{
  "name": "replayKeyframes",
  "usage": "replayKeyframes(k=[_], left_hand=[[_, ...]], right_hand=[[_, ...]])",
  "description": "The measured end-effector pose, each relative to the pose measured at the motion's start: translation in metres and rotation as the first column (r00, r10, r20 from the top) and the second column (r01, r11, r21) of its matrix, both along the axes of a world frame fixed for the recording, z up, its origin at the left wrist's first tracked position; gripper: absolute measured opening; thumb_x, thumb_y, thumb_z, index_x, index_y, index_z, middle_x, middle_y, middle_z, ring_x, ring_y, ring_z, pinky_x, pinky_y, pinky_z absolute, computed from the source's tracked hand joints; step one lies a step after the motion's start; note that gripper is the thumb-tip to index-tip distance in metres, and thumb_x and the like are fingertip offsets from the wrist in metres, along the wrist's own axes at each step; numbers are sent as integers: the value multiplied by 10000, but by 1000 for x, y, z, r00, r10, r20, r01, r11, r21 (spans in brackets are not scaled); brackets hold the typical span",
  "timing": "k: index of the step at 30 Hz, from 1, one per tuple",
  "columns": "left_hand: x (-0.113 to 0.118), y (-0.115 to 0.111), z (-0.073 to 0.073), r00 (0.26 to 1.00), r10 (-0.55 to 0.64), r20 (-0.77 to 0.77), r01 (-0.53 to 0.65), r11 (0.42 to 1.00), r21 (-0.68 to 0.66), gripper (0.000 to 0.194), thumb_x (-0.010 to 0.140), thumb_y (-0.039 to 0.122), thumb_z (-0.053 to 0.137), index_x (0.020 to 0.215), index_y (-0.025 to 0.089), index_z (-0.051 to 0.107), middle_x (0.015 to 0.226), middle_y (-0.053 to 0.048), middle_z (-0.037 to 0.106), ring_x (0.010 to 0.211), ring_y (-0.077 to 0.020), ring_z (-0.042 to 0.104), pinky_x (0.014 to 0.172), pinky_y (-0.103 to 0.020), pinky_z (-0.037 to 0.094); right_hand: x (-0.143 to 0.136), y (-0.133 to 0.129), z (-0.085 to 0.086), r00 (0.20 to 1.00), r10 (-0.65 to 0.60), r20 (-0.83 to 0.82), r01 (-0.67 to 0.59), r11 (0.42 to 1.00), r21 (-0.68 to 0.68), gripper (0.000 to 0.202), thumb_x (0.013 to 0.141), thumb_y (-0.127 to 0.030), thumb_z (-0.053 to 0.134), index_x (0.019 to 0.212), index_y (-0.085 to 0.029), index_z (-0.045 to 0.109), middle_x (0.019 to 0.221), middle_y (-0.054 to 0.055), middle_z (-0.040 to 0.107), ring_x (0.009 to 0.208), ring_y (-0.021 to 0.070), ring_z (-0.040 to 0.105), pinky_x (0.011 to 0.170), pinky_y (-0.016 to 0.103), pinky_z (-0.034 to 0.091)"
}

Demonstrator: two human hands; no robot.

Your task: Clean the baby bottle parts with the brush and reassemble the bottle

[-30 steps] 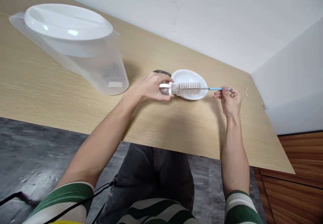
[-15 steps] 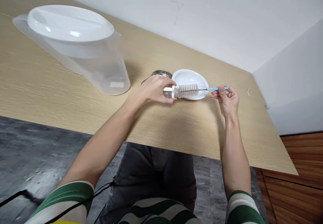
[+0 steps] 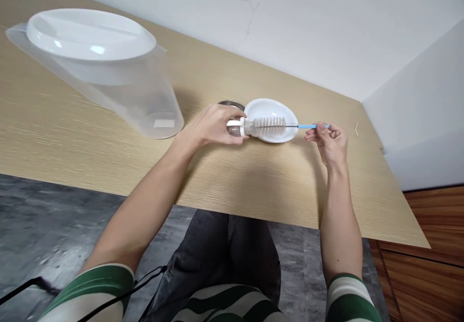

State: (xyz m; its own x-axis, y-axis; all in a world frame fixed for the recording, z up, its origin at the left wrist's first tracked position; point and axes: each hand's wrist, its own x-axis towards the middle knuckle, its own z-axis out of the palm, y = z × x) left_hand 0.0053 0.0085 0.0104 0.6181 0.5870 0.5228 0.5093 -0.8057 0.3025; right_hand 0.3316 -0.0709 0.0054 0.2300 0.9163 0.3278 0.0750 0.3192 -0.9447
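My left hand is curled around a small clear bottle with a white collar and handle, held on its side with the mouth facing right. Much of the bottle's body is hidden by my fingers. My right hand pinches the light-blue handle of a bottle brush. Its whitish bristles point left at the bottle's mouth, with most of their length outside; whether the tip is inside I cannot tell. Behind the brush lies a white oval bowl. A metal dish shows partly behind my left hand.
A tall translucent pitcher with a white lid stands on the wooden table at the left. A small pale bent strip lies at the right. A white wall rises behind the table.
The bottle and the brush have drawn slightly apart, my left hand shifting left and my right hand a little right. Both hands keep their hold. The whole view has shifted a little.
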Motion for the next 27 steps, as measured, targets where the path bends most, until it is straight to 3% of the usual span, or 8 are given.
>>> replayKeyframes(k=[5, 12, 27], left_hand=[[0, -1, 1, 999, -15, 35, 14, 1000, 20, 503, 703, 514, 730, 1076, 179, 762, 957, -63, 801, 843, -243, 748, 739, -316, 529], [-2, 1, 0, 998, -10, 63, 10, 1000, -2, 513, 686, 502, 742, 1083, 178, 766, 971, -72, 805, 869, -259, 757, 762, -329, 552], [-5, 2, 5, 999, 25, 42, -23, 998, -64, 492, 670, 509, 734, 1047, 194, 773, 972, -71, 808, 850, -263, 757, 748, -326, 545]], right_hand=[[-2, 1, 0, 999, -28, -20, 27, 999, -30, 447, 756, -598, 819, 710, -185, 654, 603, 3, 724, 447, 119, 655, 454, 224, 574], [-1, -4, 5, 1000, 15, 17, -16, 1000, 23, 370, 760, -539, 841, 792, -211, 673, 682, -12, 762, 514, 122, 698, 539, 239, 618], [4, -3, 0, 999, 49, 16, -49, 999, 8, 336, 746, -474, 872, 895, -220, 710, 769, -2, 784, 669, 143, 758, 716, 285, 660]])
